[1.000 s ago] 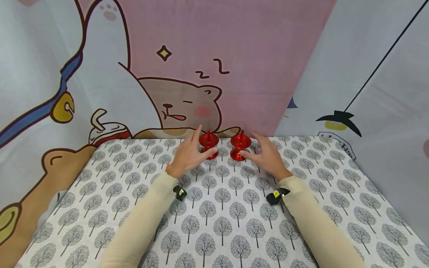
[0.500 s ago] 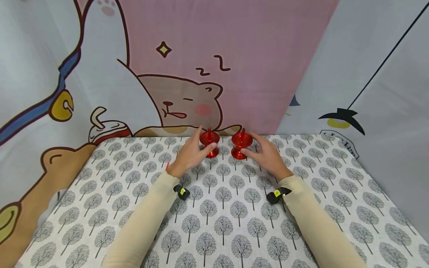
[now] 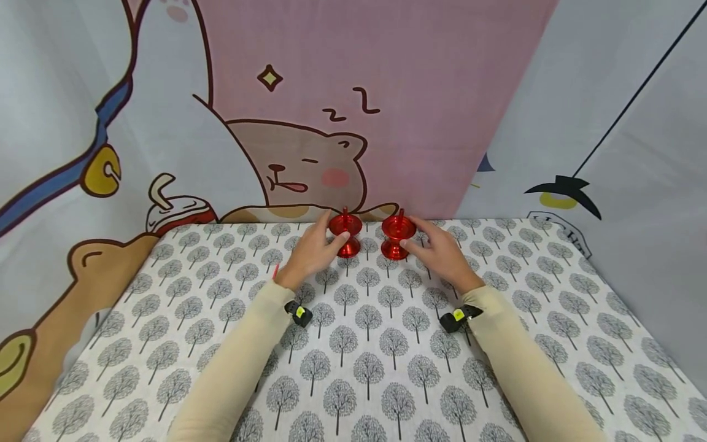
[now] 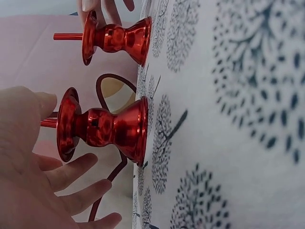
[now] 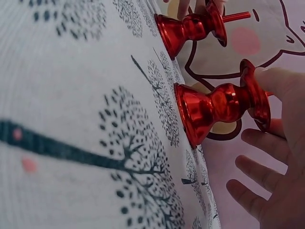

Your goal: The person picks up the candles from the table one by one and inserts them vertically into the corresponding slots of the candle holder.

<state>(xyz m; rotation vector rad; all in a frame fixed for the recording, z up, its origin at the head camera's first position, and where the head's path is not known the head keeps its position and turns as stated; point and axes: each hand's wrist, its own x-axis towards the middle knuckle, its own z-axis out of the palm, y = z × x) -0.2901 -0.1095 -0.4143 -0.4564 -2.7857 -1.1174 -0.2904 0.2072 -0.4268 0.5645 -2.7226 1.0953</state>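
Note:
Two shiny red candle holders stand upright near the cloth's back edge, each with a flared base, a dish and a thin red rod rising from it. My left hand (image 3: 313, 250) is at the dish of the left candle holder (image 3: 348, 247), thumb and index finger on either side of its rim. My right hand (image 3: 442, 253) likewise holds the right candle holder (image 3: 394, 248) by its dish. In the left wrist view the left holder's base (image 4: 136, 131) meets the cloth. The other fingers spread loosely beside the holders; the index fingertips are partly hidden behind the dishes.
A white cloth (image 3: 353, 368) printed with grey trees covers the table. Close behind the holders hangs a cartoon-printed curtain (image 3: 431, 110). Black wrist cameras with yellow marks, such as the left one (image 3: 299, 313), sit on both wrists.
Both thumbs have risen from stem height to the dishes. The head view has tilted slightly. Both candle holders keep their places on the cloth.

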